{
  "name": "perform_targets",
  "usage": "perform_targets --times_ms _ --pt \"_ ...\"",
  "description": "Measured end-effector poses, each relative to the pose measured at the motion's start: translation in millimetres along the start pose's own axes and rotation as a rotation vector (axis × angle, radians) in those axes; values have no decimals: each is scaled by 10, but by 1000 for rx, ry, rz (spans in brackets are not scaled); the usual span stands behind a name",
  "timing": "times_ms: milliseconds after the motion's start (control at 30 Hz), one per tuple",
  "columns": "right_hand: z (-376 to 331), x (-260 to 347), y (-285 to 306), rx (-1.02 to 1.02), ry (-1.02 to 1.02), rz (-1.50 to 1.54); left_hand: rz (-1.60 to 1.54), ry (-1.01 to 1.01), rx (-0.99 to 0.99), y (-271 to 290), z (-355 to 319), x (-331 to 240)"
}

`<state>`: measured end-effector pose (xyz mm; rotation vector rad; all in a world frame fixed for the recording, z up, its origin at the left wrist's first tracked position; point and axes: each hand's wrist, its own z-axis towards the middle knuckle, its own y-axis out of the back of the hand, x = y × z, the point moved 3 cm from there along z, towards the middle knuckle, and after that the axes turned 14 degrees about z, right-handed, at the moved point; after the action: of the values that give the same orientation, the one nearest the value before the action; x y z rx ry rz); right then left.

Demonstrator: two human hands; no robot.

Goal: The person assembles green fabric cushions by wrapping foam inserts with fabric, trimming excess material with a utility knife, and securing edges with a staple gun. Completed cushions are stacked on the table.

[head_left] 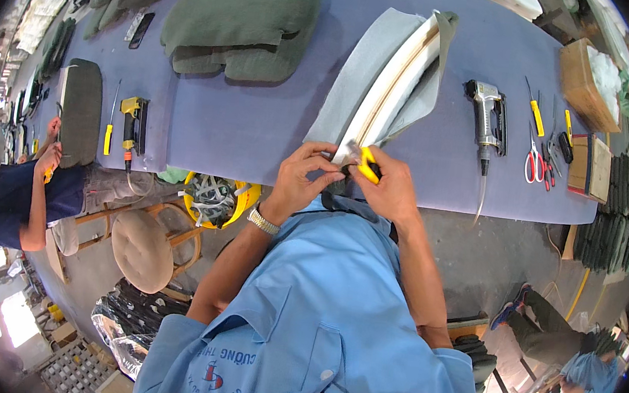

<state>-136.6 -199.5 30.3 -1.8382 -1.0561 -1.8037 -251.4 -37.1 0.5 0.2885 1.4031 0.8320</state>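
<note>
At the near edge of the long blue bench (245, 125) the person's two hands meet over the lower end of a curved seat panel (389, 90), a pale wood-and-foam piece wrapped in grey fabric (357, 72) that lies diagonally across the bench. The right hand (391, 189) is closed around a small yellow-handled cutter (367, 165), its tip at the panel's end; the left hand (300, 176), a metal watch on its wrist, pinches the fabric edge just beside the blade. Judging by this, the step in hand is trimming or tucking the cover at the panel's corner, and the next move calls for keeping the cloth taut with the left fingers while the blade works close to them, so care for the fingertips matters. A pneumatic stapler (488, 118) with its hose lies to the right, with red-handled scissors (536, 163) and a yellow-handled tool (536, 116) beyond it. As for containers, a yellow bucket (242, 197) under the bench edge holds a tangle of pale strips, and a cardboard box (584, 86) at the far right holds white material. Green cushions (241, 19) are stacked farther up the bench.
</note>
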Motion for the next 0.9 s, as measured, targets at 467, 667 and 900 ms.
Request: perform_targets --times_ms 467,667,900 --pt "-218 -679 -840 -416 -2 1200 -273 54 169 175 111 165" --pt "-233 -625 -771 -432 -30 1182 -217 3 231 184 274 64" --pt "-581 -188 -497 -554 -118 814 -206 22 258 143 288 89"
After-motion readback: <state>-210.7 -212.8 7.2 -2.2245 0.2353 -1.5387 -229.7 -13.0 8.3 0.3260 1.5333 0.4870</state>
